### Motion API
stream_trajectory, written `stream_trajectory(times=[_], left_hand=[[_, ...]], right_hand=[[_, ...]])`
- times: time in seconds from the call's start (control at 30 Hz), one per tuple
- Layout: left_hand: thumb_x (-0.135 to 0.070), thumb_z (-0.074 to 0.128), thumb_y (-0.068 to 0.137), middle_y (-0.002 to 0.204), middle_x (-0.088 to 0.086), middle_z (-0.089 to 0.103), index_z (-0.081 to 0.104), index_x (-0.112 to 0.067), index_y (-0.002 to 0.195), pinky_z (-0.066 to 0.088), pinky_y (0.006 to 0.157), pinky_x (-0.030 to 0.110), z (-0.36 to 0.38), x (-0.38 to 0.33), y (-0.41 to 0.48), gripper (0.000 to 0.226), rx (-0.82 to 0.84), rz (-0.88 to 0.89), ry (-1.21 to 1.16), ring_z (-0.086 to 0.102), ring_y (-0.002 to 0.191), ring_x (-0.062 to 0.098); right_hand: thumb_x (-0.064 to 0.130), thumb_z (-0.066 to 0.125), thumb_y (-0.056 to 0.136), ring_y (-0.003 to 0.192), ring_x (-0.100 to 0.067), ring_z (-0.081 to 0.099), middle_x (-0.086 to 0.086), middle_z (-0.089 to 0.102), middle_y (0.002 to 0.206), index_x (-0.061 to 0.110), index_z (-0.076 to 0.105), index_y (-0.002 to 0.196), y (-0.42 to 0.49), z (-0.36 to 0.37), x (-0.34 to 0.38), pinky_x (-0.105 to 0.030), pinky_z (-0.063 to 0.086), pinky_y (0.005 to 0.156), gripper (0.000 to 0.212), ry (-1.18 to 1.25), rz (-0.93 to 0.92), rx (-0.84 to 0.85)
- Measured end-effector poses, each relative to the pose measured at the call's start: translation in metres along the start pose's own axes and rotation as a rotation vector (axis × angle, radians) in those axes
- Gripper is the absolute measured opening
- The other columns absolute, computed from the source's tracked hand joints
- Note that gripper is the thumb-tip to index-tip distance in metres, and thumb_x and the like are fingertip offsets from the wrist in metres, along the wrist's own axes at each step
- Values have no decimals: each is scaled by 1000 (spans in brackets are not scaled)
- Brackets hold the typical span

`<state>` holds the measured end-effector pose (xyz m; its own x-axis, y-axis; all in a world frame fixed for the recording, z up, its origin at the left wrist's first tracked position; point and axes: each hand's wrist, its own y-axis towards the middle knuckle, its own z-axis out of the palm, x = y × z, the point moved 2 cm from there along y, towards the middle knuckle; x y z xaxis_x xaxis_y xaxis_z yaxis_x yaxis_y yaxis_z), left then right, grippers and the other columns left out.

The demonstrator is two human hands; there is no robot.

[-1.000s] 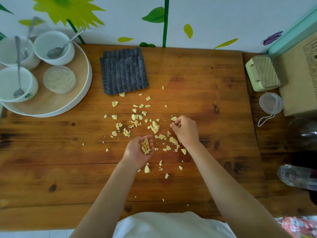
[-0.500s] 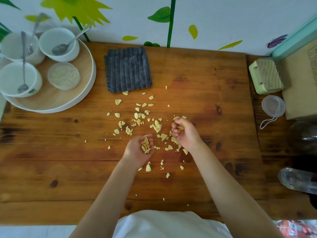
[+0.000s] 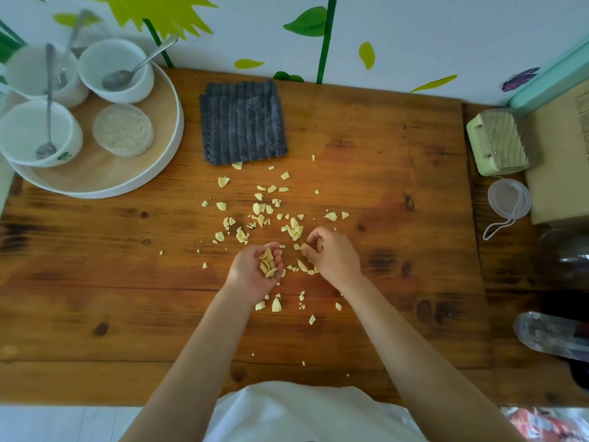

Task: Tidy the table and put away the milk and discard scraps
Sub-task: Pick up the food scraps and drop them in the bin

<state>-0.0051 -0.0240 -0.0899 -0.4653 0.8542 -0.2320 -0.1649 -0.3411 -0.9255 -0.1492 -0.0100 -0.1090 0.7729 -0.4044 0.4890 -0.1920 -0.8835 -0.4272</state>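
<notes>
Several pale yellow scraps [image 3: 264,212] lie scattered over the middle of the wooden table [image 3: 382,173]. My left hand [image 3: 251,272] is cupped palm up just above the table, holding a small pile of gathered scraps [image 3: 267,264]. My right hand [image 3: 331,255] is beside it to the right, fingertips pinched on one scrap [image 3: 305,248] close to the tabletop. More scraps lie between and below both hands. No milk container is identifiable in view.
A folded dark grey cloth [image 3: 242,121] lies at the back. A round tray [image 3: 173,145] at the back left holds three white bowls with spoons and a lidded tub of grains [image 3: 123,129]. At right: a green box [image 3: 497,141], a clear lid [image 3: 509,197], a clear bottle [image 3: 548,334].
My right hand has drawn back from the far scraps toward my left hand with a scrap pinched in its fingers. The left hand has stayed cupped in place.
</notes>
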Motion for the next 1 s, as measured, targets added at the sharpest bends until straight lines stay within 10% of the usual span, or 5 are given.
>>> stream_trajectory(times=[0.17,0.4,0.5,0.8,1.0], left_hand=[[-9,30,96,73,5,51,59,-3,88,42,63,23,-6,-1,-10,30,14,23,-37,48,66,13],[-9,31,96,75,5,51,59,-3,92,43,64,23,-33,-7,-21,28,-8,92,-136,49,67,12],[-8,32,96,76,5,51,59,-3,91,43,64,22,-43,-6,-28,28,-16,105,-191,49,67,12],[-9,33,96,76,5,51,59,-3,89,44,64,24,-74,-3,-41,28,-72,142,-271,49,68,13],[-10,30,97,76,5,51,60,-3,89,44,63,24,-85,-2,-47,31,-87,152,-292,49,68,13]], right_hand=[[26,59,87,56,-10,48,10,51,62,17,60,89,-5,3,11,-22,33,48,9,-15,-11,11],[6,31,90,48,-10,36,-3,45,63,11,42,65,-21,-9,19,-19,29,43,28,1181,277,304],[16,35,96,48,-9,40,-1,50,60,11,43,64,-25,-8,24,-18,30,43,34,1319,277,361],[20,52,92,62,-13,54,7,53,67,15,53,96,-10,19,45,-28,43,56,7,66,-102,153],[21,48,95,65,-16,50,5,50,69,13,50,101,-13,32,50,-24,26,45,10,-223,-147,59]])
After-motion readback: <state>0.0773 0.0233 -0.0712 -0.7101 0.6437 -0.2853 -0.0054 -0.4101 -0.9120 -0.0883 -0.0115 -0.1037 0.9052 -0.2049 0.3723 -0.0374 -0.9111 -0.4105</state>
